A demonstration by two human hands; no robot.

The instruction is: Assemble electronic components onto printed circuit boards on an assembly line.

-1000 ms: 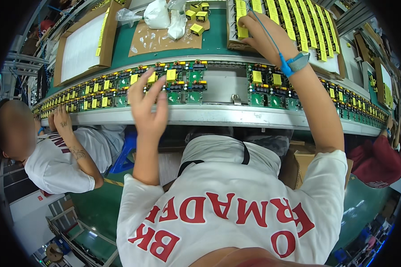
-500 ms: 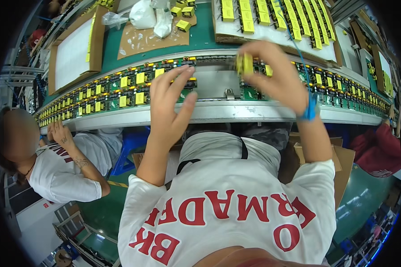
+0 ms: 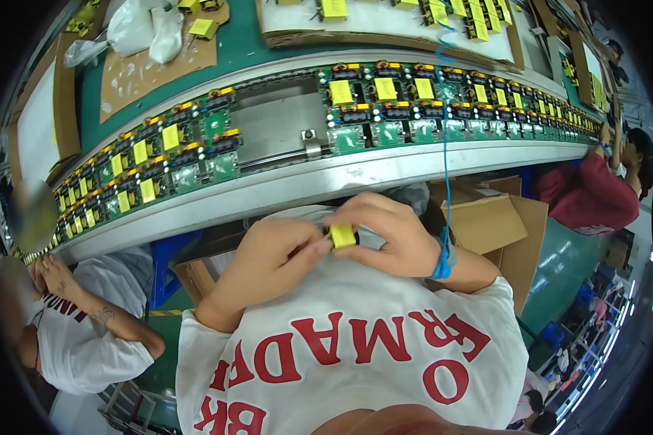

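Note:
In front of my chest, just below the conveyor's near rail, both hands meet at a small yellow transformer [image 3: 343, 235] with a dark core. My right hand [image 3: 395, 235], a blue wrist strap on it, pinches the transformer between thumb and fingers. My left hand [image 3: 276, 262] is closed, thumb and fingertips pressed together at the transformer's left side, where the leads are partly hidden. Beyond them, green circuit boards [image 3: 223, 161] lie in two rows along the line. Many boards carry yellow transformers; several near the middle of the near row have none.
A metal conveyor rail [image 3: 283, 190] runs across the front. Behind it stand a foam-lined tray [image 3: 384, 35] of yellow transformers and cardboard [image 3: 152, 76] with white bags. A blue cord [image 3: 448, 174] hangs down to my right wrist. Cardboard boxes [image 3: 490, 221] lie below; co-workers sit either side.
Both hands have come back from over the boards to my chest and together at the transformer, which my right hand held above the line before. The view has swung right.

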